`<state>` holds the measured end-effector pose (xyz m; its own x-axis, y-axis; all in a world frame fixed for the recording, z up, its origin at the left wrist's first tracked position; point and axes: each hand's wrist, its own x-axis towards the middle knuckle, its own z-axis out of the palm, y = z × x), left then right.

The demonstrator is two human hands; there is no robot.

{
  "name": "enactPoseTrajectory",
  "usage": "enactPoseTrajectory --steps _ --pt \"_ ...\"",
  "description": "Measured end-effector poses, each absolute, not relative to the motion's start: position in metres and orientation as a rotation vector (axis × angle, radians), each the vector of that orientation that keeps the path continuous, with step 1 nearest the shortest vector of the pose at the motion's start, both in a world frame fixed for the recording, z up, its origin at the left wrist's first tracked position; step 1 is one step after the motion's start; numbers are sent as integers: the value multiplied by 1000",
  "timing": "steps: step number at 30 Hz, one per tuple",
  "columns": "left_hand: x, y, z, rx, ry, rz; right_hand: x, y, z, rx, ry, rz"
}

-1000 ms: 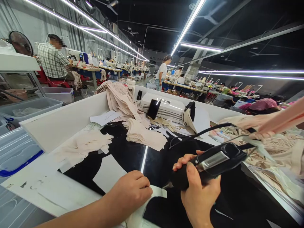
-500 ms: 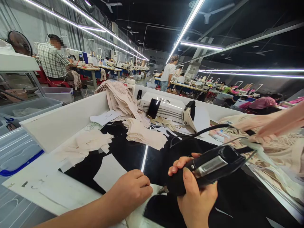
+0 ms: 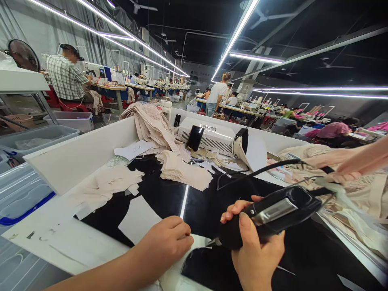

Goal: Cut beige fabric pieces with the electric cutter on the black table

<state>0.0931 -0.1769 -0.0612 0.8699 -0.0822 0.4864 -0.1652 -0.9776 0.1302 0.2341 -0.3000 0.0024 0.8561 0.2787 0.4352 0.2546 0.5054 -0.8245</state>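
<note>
**Cutting tool held over dark fabric**

The right hand (image 3: 256, 252) is wrapped tight around a black corded cutting tool (image 3: 269, 216), its tip pointing left and down at a pale fabric piece (image 3: 198, 242) on the table (image 3: 60, 242). The left hand (image 3: 165, 242) lies curled, knuckles up, pressing on that pale piece just beside the tool tip; it grips nothing that can be seen. Dark cloth (image 3: 163, 194) covers the middle of the table, with beige fabric stacks (image 3: 182, 169) and a white machine (image 3: 212, 139) further back.
</note>
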Motion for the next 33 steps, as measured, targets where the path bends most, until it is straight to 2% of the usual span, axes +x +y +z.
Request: enactPoseTrajectory --steps 10,16,27,33 --pt "70 -190 -83 2831 179 716 222 -310 -2 -1127 -474 -66" --pt "71 -185 -72 2802 175 530 209 -314 -2 -1113 -449 -112" --pt "71 -179 -74 3010 47 569 196 -316 -4 -1089 -472 -109" --pt "72 -198 -71 3193 76 443 195 -314 -2 -1077 -476 -104"
